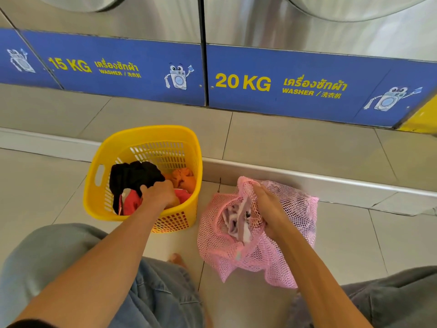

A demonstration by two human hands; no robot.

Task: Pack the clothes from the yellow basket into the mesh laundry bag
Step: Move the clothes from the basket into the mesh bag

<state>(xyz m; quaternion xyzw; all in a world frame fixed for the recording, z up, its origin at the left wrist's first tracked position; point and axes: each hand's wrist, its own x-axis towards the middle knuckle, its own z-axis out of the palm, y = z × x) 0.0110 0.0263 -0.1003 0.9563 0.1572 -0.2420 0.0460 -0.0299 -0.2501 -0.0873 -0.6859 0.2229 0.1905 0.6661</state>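
With my left grip [159, 194] clenching the black garment [132, 176] in the yellow basket [144, 138] at nine o'clock, I should lift it clear while my right grip [267, 204] pinches the mesh laundry bag [283, 256] mouth wide at three o'clock.

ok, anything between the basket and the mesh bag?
No, in the head view only bare floor tile separates the basket from the mesh bag; they sit apart.

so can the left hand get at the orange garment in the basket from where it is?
Probably yes. The left hand is already inside the yellow basket, gripping the black garment. The orange garment lies uncovered just beside it, though the hand would have to release first.
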